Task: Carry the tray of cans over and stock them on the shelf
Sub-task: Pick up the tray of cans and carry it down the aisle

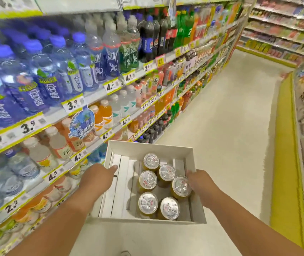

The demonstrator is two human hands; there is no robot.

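In the drinks aisle, beside the stocked shelf [95,93] on the left, the tray [149,147] is held above the floor [221,126], carrying six cans [166,182] grouped toward its right half; all stand upright with silver tops showing. Judged step: carrying, not yet stocking. Keep the tray level so the cans do not slide; support both side walls evenly; turn toward the shelf before freeing either hand. The left hand [97,177] grips the left wall, thumb hooked over the rim into the tray, fingers hidden outside; the right hand [200,182] clasps the right wall, just beside the nearest can, fingers likewise hidden. Both forearms extend forward, roughly symmetrical.
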